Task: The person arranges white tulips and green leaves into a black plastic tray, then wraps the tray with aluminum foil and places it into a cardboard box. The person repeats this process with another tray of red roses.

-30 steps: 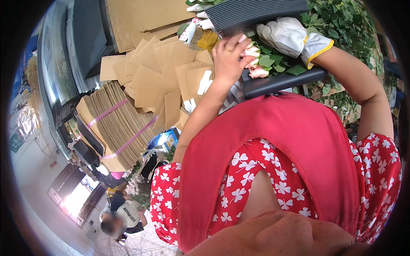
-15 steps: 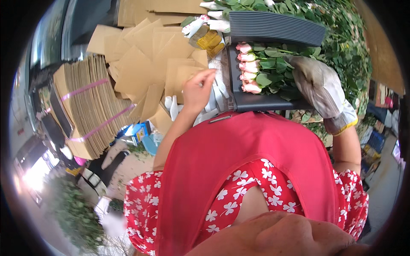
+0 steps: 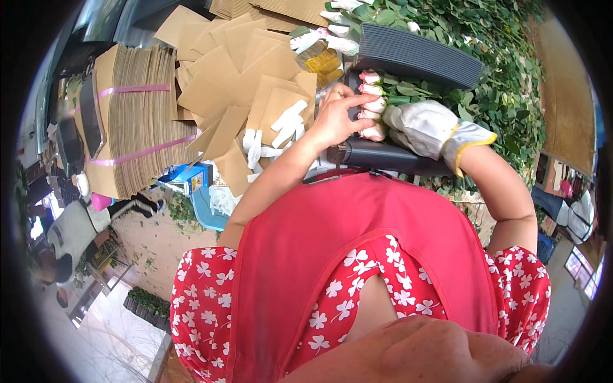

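A short row of pink roses [image 3: 371, 103] lies in a black ribbed tray [image 3: 396, 151], with heads to the left and leafy stems running right. My bare left hand [image 3: 341, 116] reaches in from the left with its fingers apart. Its index finger and thumb touch the rose heads. My right hand [image 3: 421, 127] wears a grey-white glove with a yellow cuff edge and lies over the stems, close behind the lower heads. Its fingertips are partly hidden, so whether it grips any stems does not show.
Loose cardboard sheets [image 3: 223, 76] spread at the left, beside a strapped cardboard stack [image 3: 137, 121]. White foam pieces [image 3: 288, 121] and a yellow-and-white glove [image 3: 322, 62] lie near the tray. Leafy stems [image 3: 504, 76] heap at the right. A blue tub [image 3: 207, 210] stands low left.
My left hand has moved right, from above the cardboard to the rose heads, and its fingers have spread. My gloved right hand has moved left along the stems toward the heads.
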Demonstrator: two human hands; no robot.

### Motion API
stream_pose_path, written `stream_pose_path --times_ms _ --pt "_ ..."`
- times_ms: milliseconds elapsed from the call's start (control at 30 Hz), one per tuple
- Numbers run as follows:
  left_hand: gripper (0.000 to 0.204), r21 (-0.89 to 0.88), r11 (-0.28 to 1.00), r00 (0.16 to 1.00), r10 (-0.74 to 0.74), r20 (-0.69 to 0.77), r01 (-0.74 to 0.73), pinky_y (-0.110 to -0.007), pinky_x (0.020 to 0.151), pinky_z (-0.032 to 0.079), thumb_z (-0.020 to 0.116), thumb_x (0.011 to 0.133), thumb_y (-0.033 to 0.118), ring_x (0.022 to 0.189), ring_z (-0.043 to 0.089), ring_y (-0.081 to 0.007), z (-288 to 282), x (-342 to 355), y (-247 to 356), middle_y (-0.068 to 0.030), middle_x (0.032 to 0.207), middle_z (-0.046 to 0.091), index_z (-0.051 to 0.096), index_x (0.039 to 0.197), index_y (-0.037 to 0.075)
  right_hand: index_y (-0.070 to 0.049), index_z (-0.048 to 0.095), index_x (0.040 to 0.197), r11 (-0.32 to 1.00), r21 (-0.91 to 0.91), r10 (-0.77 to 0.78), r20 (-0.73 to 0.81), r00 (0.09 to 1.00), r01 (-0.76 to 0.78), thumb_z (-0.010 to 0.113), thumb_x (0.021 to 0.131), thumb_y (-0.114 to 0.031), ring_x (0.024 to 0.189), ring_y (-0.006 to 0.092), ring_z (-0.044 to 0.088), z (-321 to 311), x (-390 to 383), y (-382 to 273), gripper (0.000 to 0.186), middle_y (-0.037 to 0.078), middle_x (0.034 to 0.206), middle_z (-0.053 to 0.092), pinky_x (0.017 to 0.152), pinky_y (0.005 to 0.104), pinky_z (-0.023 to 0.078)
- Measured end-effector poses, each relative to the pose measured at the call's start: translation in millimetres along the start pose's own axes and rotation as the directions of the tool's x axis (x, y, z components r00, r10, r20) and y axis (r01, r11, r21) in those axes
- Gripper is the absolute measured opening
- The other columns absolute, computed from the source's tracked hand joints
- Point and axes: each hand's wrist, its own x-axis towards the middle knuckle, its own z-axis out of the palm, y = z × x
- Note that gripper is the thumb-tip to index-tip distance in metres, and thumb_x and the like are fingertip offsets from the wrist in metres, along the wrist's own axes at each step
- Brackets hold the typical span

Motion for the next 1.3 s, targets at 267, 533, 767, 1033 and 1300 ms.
stream_pose_path --times_ms 267,533,767,1033,1300 --pt "0.055 0.115 0.989 0.986 -0.109 0.123 0.095 -0.033 0.094 0.042 0.086 0.065 0.027 0.101 0.05 -0.0221 -12 10 10 -0.0051 0.098 0.052 0.072 0.118 0.026 -0.01 0.063 0.088 0.977 0.092 -0.187 -0.037 0.982 0.19 0.057 0.091 -0.031 0.07 0.0401 0.064 35 9 20 0.022 0.018 0.073 0.065 0.06 0.0472 0.05" --pt "0.053 0.078 0.997 1.0 -0.012 0.013 0.011 -0.037 0.096 0.042 0.082 0.067 0.026 0.104 0.05 -0.0238 3 -4 -5 -0.007 0.101 0.053 0.071 0.119 0.024 -0.008 0.069 0.083 1.0 -0.012 0.016 0.101 0.995 -0.014 0.055 0.092 -0.045 0.076 0.0397 0.066 -19 9 -16 0.041 0.019 0.08 0.068 0.068 0.049 0.051" --pt "0.044 0.117 0.987 0.993 0.118 -0.025 -0.114 -0.039 0.083 0.044 0.076 0.071 0.038 0.095 0.054 -0.0265 9 -4 -13 -0.0086 0.098 0.061 0.072 0.114 0.033 -0.006 0.063 0.101 0.986 -0.164 0.014 -0.056 0.998 -0.023 0.061 0.082 -0.023 0.093 0.0403 0.064 -27 -34 -41 0.026 0.02 0.102 0.068 0.079 0.0485 0.052" --pt "0.055 0.101 0.989 0.994 0.111 0.014 -0.112 -0.039 0.097 0.035 0.078 0.069 0.042 0.11 0.047 -0.0264 13 4 -16 -0.0071 0.108 0.058 0.069 0.122 0.031 -0.006 0.07 0.083 0.723 -0.104 0.666 -0.156 0.729 -0.683 0.062 0.085 -0.019 0.071 0.0345 0.065 101 -187 29 0.016 0.023 0.077 0.067 0.069 0.0456 0.054" --pt "0.051 0.072 0.989 0.991 0.133 -0.016 -0.132 -0.041 0.104 0.031 0.08 0.067 0.027 0.12 0.044 -0.0279 19 6 -14 -0.009 0.121 0.054 0.071 0.117 0.035 -0.005 0.069 0.099 0.59 0.807 0.493 -0.348 0.798 -0.013 0.061 0.089 -0.014 0.077 0.0222 0.067 16 -156 -124 0.015 0.017 0.089 0.069 0.073 0.0386 0.055"
